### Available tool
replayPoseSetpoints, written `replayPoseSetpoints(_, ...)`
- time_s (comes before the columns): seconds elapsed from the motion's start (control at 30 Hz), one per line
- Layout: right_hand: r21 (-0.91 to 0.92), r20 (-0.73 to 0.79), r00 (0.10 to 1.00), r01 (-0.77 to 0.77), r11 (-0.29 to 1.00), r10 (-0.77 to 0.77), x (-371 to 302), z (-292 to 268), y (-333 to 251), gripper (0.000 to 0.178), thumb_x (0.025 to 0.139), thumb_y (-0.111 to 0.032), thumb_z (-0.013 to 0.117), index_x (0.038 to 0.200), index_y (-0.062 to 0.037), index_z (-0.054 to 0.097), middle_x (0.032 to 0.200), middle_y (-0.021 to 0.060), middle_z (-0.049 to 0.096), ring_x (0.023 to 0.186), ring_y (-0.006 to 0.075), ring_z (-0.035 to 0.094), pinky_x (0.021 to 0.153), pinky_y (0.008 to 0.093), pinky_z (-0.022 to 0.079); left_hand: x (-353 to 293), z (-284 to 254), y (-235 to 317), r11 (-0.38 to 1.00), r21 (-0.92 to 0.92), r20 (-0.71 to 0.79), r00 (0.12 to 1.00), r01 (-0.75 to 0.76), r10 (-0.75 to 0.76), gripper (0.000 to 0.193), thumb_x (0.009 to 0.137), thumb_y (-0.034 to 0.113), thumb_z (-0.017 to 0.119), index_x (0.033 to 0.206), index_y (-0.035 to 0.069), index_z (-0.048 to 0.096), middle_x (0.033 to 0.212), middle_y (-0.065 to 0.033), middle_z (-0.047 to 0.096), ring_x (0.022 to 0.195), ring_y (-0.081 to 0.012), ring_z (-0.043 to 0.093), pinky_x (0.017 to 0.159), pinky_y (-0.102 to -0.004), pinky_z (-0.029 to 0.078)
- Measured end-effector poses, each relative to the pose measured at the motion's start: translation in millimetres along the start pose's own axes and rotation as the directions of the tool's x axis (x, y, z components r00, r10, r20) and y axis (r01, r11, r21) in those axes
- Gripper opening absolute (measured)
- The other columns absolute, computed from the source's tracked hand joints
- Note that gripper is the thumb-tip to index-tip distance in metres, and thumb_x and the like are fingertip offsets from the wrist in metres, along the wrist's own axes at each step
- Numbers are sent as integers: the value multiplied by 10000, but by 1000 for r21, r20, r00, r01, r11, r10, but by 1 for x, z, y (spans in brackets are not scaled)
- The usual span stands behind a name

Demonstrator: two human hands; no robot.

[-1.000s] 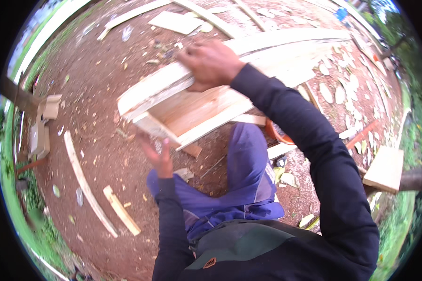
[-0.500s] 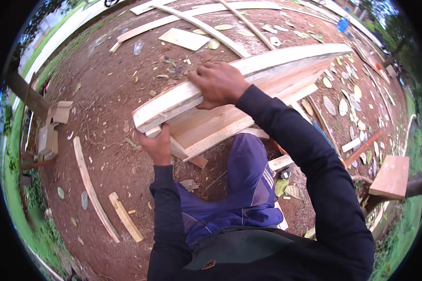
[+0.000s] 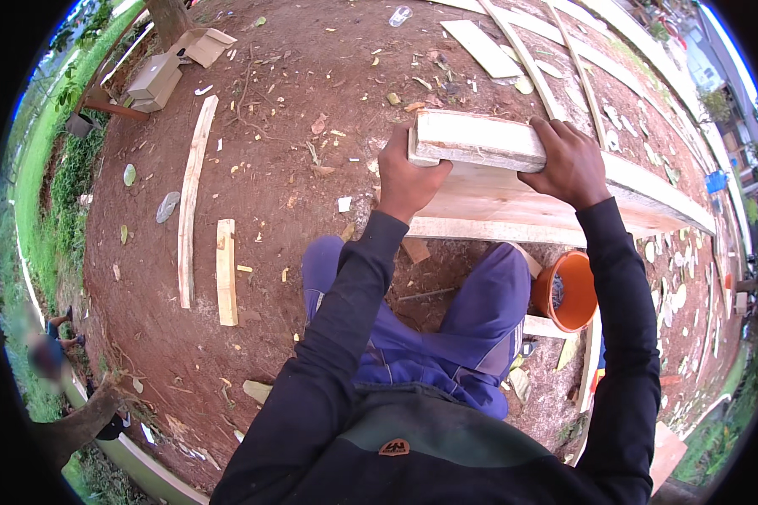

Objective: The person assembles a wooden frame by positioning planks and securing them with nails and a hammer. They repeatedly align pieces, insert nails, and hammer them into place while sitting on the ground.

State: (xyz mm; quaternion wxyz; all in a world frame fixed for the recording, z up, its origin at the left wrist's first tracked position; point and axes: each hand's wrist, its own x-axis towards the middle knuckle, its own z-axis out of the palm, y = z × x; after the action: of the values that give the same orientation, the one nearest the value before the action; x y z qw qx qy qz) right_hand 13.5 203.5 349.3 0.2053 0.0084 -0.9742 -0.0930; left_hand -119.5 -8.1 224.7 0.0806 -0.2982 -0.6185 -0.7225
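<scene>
A long wooden frame of pale planks (image 3: 480, 139), with a board panel (image 3: 501, 194) inside it, stands on edge in front of my bent legs. It runs away to the right. My left hand (image 3: 408, 177) is wrapped round the frame's left end, thumb on the near side. Further right, my right hand (image 3: 567, 164) clasps the top plank, with its fingers over the upper face and the thumb on the near side. The frame's far side is hidden.
An orange bucket (image 3: 574, 290) with small grey pieces inside stands by my right knee. Two wood strips, one long (image 3: 195, 202) and one short (image 3: 226, 273), lie on the soil at left. Cardboard boxes (image 3: 153, 82) sit by a tree; more planks (image 3: 526, 63) lie beyond the frame.
The view has swung left, and the frame's left end now faces me more squarely. My left hand has shifted up round that end. Both hands still hold the frame; the orange bucket shows more fully.
</scene>
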Motion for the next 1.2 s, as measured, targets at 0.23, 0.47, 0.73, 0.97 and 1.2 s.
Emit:
replayPoseSetpoints(0.23,-25,-4,1000,11,1000,-11,0,1,-1,701,651,-351,873,1258,-99,630,960,100,672,890,336,715,756,457,581,-1,6,-12,999,26,-12,999,-40,41,484,709,94,848,1115,37,590,1015,-156,686,975,-329,712,847,-417,551)
replayPoseSetpoints(0.47,-43,94,995,-12,999,16,6,-1,2,672,661,-328,872,1244,-90,637,993,109,694,921,330,716,754,458,575,-1,9,-13,997,69,3,1000,-30,30,475,728,59,800,1166,25,618,1084,-152,692,1036,-304,711,902,-392,541)
replayPoseSetpoints(0.73,-46,74,997,19,999,-15,6,0,1,662,690,-321,870,1253,-64,635,982,115,689,916,332,712,748,458,573,1,12,-18,997,65,-30,998,-50,52,526,710,175,845,1130,34,562,1028,-217,643,1010,-443,646,871,-506,526)
replayPoseSetpoints(0.97,243,-52,976,216,946,-210,29,-23,-40,834,751,-443,857,1422,-58,547,1256,190,649,1127,374,674,873,462,573,1,11,-13,997,77,-23,1000,16,-14,527,711,230,858,1094,33,553,1013,-207,622,1009,-432,641,871,-501,526)
replayPoseSetpoints(1.2,242,109,986,98,965,-127,64,2,-92,814,831,-456,828,1466,-61,508,1271,191,648,1131,391,665,924,492,543,-1,12,-18,993,121,-25,1000,-8,11,457,729,172,771,1062,-2,511,1008,-248,592,989,-465,615,870,-538,511)
